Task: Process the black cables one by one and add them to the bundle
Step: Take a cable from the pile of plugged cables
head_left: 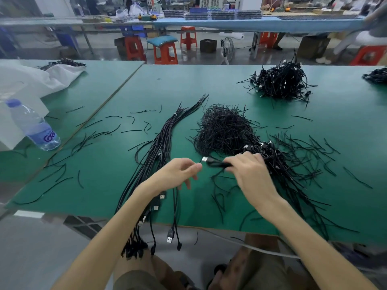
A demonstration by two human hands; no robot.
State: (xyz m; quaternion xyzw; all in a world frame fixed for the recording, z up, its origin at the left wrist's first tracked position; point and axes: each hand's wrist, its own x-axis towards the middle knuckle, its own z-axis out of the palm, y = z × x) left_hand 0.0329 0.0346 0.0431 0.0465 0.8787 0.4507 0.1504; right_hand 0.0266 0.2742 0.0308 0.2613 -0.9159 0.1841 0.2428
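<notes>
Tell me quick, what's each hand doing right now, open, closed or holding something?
Left hand: fingers curled beside the USB plug, cannot tell if holding anything.
Right hand: closed on a black cable just behind that plug.

Black cables (217, 163), green table (345, 126), orange stools (165, 54)

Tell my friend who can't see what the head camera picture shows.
A right hand grips a coiled black USB cable over a green table, the left hand close beside its plug. A bundle of cables lies further left, a heap of black strands behind.
</notes>
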